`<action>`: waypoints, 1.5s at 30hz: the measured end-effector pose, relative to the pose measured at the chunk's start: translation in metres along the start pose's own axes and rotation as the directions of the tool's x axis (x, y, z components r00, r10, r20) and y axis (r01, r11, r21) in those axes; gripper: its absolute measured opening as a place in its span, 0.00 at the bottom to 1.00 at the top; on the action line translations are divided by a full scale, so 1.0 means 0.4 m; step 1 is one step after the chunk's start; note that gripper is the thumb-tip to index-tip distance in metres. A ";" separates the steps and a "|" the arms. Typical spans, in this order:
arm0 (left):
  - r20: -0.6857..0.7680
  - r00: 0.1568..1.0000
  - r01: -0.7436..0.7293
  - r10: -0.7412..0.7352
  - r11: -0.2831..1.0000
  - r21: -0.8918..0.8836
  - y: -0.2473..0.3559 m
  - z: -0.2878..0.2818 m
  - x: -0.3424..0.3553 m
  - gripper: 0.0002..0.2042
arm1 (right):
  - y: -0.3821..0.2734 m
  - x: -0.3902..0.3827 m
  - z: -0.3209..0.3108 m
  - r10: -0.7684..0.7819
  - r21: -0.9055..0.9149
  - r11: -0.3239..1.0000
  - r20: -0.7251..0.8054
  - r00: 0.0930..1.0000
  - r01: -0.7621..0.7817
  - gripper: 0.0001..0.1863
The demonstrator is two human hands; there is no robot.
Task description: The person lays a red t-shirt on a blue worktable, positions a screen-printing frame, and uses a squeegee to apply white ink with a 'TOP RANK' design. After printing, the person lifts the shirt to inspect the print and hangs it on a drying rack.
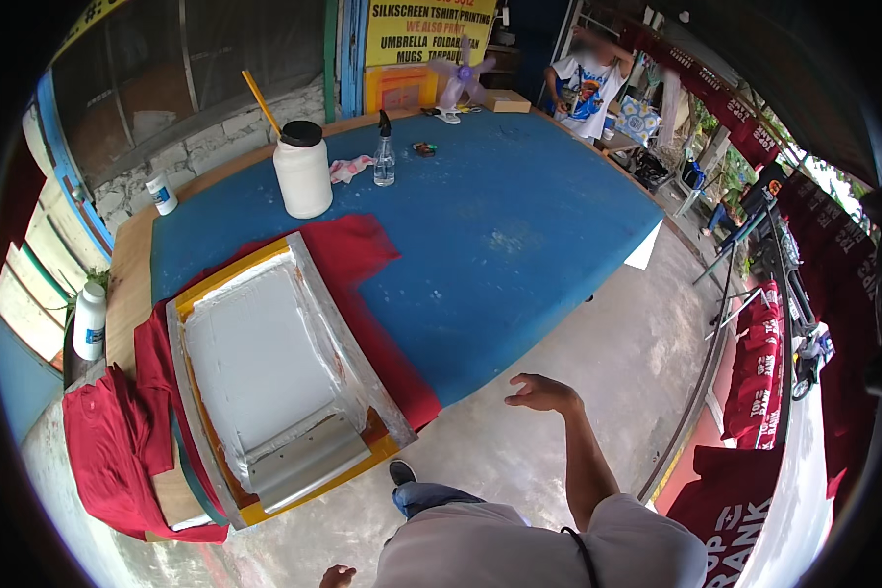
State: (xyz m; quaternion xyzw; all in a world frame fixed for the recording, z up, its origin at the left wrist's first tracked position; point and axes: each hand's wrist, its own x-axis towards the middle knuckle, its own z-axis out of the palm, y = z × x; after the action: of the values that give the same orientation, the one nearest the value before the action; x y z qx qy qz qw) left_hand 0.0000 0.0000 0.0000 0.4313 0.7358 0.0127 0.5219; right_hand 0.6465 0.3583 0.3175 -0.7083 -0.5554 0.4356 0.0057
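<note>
A silkscreen frame with a white mesh and taped yellow-brown edges lies over a red T-shirt on the blue table. Across the frame's near end rests a flat grey bar; whether it is a squeegee I cannot tell. My right hand is held out past the table's near edge, touching nothing, its fingers loosely bent and apart. Low in the picture, my left hand hangs beside my body, short of the frame. Only a small part of it shows, and its fingers are not clear.
On the blue table stand a white jar with a black lid, a spray bottle and a pink cloth. Folded red shirts hang over the left corner. Another person stands beyond the far right; printed red shirts hang at right.
</note>
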 end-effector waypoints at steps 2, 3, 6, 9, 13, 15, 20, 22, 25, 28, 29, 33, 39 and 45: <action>0.035 0.995 0.084 -0.096 0.964 0.254 -0.032 -0.021 -0.091 0.26 | 0.019 0.051 -0.017 0.010 -0.052 0.999 -0.083 0.997 -0.014 0.43; -0.019 0.934 0.357 -0.357 0.932 0.058 -0.065 -0.058 -0.154 0.24 | 0.019 0.068 -0.036 0.020 -0.032 0.999 -0.112 0.994 -0.024 0.43; -0.209 0.885 0.435 -0.416 0.899 0.053 -0.125 -0.242 -0.290 0.24 | 0.018 0.076 -0.108 -0.020 0.016 1.000 -0.246 0.969 0.024 0.40; -0.415 0.719 0.609 -0.557 0.793 -0.009 -0.075 -0.539 -0.357 0.22 | 0.039 0.087 -0.149 -0.048 0.142 0.985 -0.325 0.944 0.099 0.36; -0.791 0.598 0.310 -0.129 0.947 0.080 0.073 -0.900 -0.369 0.14 | 0.093 0.116 -0.143 -0.014 0.131 0.989 -0.390 0.921 0.071 0.34; -0.840 0.534 0.051 0.100 0.987 0.150 0.123 -1.109 -0.283 0.11 | 0.099 0.081 -0.080 0.030 0.083 0.997 -0.459 0.888 0.009 0.32; -0.791 0.136 -0.247 0.596 0.794 0.556 0.283 -1.581 0.108 0.15 | 0.010 -0.177 0.224 -0.010 0.239 0.958 -0.527 0.850 0.160 0.33; -0.741 0.060 -0.269 0.669 0.726 0.633 0.320 -1.693 0.254 0.16 | -0.056 -0.321 0.391 0.062 0.340 0.929 -0.531 0.845 0.146 0.33; -0.674 0.105 -0.329 0.731 0.665 0.670 0.305 -1.789 0.403 0.14 | -0.175 -0.464 0.550 0.152 0.385 0.923 -0.441 0.884 0.033 0.32; -0.621 0.271 -0.400 0.735 0.673 0.622 0.266 -1.848 0.461 0.05 | -0.286 -0.528 0.654 0.309 0.347 0.927 -0.487 0.817 -0.144 0.28; -0.613 0.192 -0.445 0.767 0.625 0.642 0.250 -1.859 0.458 0.05 | -0.323 -0.552 0.682 0.280 0.341 0.935 -0.526 0.803 -0.103 0.28; -0.616 0.180 -0.536 0.767 0.601 0.593 0.215 -1.878 0.440 0.09 | -0.457 -0.580 0.740 0.283 0.296 0.947 -0.580 0.763 -0.126 0.30; -0.683 0.064 -0.442 0.727 0.635 0.634 0.155 -1.850 0.432 0.12 | -0.600 -0.589 0.822 0.335 0.354 0.921 -0.503 0.797 -0.163 0.31; -0.760 0.111 -0.426 0.640 0.722 0.546 0.137 -1.621 0.242 0.12 | -0.555 -0.627 0.879 0.366 0.383 0.904 -0.468 0.804 -0.189 0.30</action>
State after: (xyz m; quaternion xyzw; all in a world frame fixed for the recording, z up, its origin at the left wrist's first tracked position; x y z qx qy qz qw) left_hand -0.4791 0.3770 0.2474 0.6268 0.6822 0.3692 -0.0728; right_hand 0.2529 0.0773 0.3619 -0.8646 -0.3433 0.3026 0.2077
